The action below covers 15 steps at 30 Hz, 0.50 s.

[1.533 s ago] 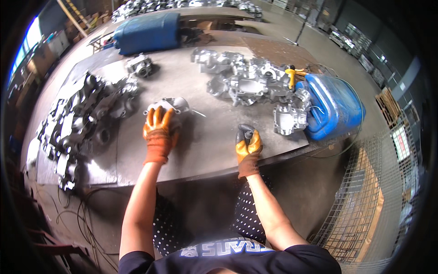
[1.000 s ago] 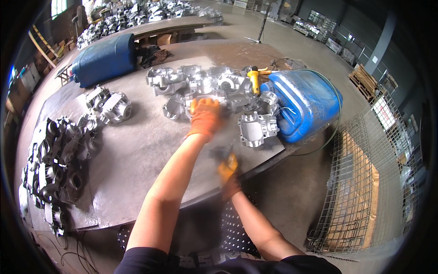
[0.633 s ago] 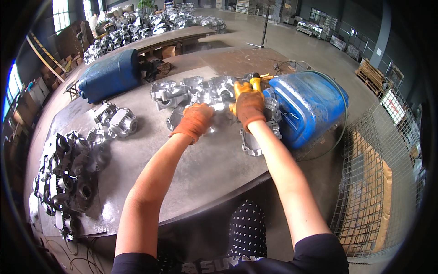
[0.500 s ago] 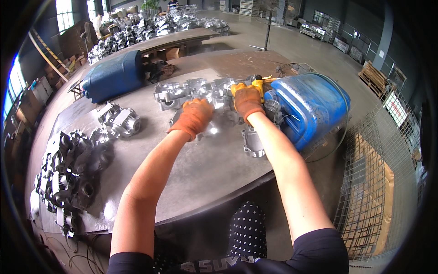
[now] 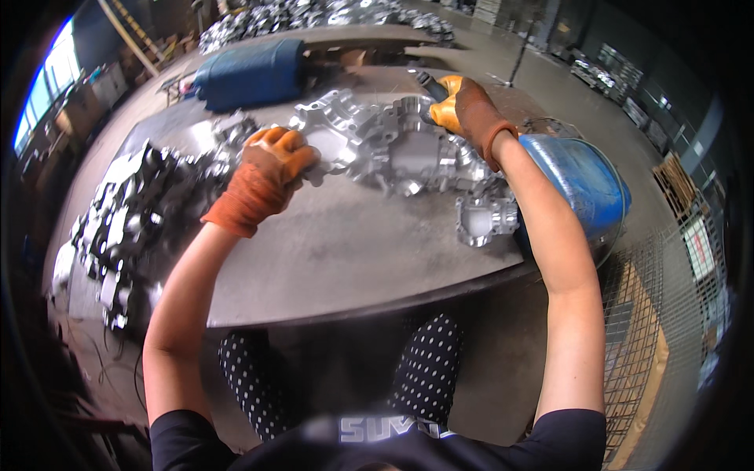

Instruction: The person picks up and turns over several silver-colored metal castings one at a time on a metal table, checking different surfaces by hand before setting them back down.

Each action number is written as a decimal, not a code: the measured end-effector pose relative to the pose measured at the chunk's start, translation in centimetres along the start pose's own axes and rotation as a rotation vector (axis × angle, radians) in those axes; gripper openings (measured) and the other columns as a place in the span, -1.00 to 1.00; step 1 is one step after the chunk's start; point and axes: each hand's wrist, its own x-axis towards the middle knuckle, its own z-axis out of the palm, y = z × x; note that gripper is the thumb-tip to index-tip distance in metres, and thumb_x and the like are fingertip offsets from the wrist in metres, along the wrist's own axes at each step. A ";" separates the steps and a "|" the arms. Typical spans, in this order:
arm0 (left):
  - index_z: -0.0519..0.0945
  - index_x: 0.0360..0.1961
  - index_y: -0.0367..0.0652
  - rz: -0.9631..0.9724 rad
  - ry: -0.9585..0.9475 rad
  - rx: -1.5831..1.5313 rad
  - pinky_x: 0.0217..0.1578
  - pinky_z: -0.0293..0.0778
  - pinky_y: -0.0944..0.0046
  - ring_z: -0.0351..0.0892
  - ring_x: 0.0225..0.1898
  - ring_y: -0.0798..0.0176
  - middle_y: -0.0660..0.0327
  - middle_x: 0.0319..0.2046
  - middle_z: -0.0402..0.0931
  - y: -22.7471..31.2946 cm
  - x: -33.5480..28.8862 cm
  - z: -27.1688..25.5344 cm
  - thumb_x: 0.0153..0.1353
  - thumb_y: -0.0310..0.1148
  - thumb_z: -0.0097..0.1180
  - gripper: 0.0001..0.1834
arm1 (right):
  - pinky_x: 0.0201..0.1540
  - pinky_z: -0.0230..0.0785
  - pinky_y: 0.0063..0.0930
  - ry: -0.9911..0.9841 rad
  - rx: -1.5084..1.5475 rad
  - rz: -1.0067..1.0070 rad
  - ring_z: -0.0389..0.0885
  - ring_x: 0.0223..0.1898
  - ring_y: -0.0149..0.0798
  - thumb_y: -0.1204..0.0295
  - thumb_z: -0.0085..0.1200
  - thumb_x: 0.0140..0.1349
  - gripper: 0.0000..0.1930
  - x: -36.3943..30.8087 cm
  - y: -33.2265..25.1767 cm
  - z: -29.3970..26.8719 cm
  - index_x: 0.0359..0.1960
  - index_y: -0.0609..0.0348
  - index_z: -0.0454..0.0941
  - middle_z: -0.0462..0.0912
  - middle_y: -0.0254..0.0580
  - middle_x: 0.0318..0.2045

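Observation:
My left hand (image 5: pixel 271 169), in an orange work glove with yellow fingers, is closed at the edge of a silver metal casting (image 5: pixel 334 141). The casting is blurred and tilted above the table. On the far right side of the table, my gloved right hand (image 5: pixel 471 114) wraps around a dark, slim hand tool (image 5: pixel 425 83), its tip pointing up and to the left. Below that tool lie more silver castings (image 5: pixel 416 153), crowded together. One squarish casting (image 5: pixel 483 220) rests close to the table's front right edge.
Several castings (image 5: pixel 126 212) are piled along the left of the metal table (image 5: pixel 314 259). A blue plastic drum (image 5: pixel 251 74) lies at the back left, another blue drum (image 5: pixel 577 180) beyond my right forearm. A wire mesh cage (image 5: pixel 636 314) stands at the right.
My left hand has moved left and now grips a casting lifted at an angle. My right hand has moved up and right, with the dark tool in it. The view has shifted downward.

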 end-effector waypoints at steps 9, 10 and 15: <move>0.67 -0.19 0.07 -0.143 -0.244 0.076 0.21 0.40 0.02 0.55 0.10 0.10 0.29 -0.10 0.59 -2.1 -18.0 0.7 -0.06 -0.44 0.27 -0.67 | -0.06 0.45 -0.32 -0.800 0.862 0.547 0.61 -0.18 -0.29 0.29 -0.03 0.36 -0.77 -11.5 -1.2 21.0 -0.13 0.12 0.57 0.62 -0.13 -0.29; 0.67 -0.19 0.07 -0.165 -0.277 0.097 0.22 0.39 0.02 0.55 0.10 0.10 0.29 -0.10 0.59 -2.3 -20.3 0.9 -0.02 -0.44 0.24 -0.70 | -0.01 0.40 -0.33 -0.822 0.816 0.619 0.57 -0.12 -0.28 0.25 -0.04 0.36 -0.73 -13.3 -4.1 21.1 -0.08 0.14 0.57 0.61 -0.11 -0.21; 0.68 -0.11 0.17 -0.296 -0.252 0.236 0.35 0.24 0.03 0.39 0.33 0.20 0.36 0.19 0.50 -4.0 -21.7 4.8 0.14 -0.42 0.10 -0.69 | -0.02 0.37 -0.29 -0.722 0.668 0.570 0.54 -0.11 -0.24 0.07 -0.05 0.40 -0.53 -14.7 1.2 29.8 0.02 0.25 0.58 0.64 -0.05 -0.12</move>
